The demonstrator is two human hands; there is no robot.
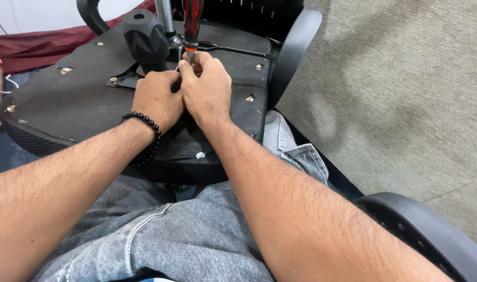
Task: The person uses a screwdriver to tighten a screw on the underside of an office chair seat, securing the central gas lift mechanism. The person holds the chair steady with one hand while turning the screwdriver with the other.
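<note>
Red-handled screwdriver stands upright near the far edge of the overturned chair seat, just beside the black knob. Right hand pinches its shaft low down, fingers bunched. Left hand, beaded bracelet on the wrist, curls closed, pressed against the right. Both forearms reach forward over denim-clad legs.

Crowded just beyond the fingertips: upright red screwdriver, chrome post and black knob standing close together. Thin black lever barring the way right of the fingertips. Bare underside of the seat open well left of the fingers. Below the fingers, denim-covered legs filling the near side. Open carpet far right, beyond the armrest.
</note>
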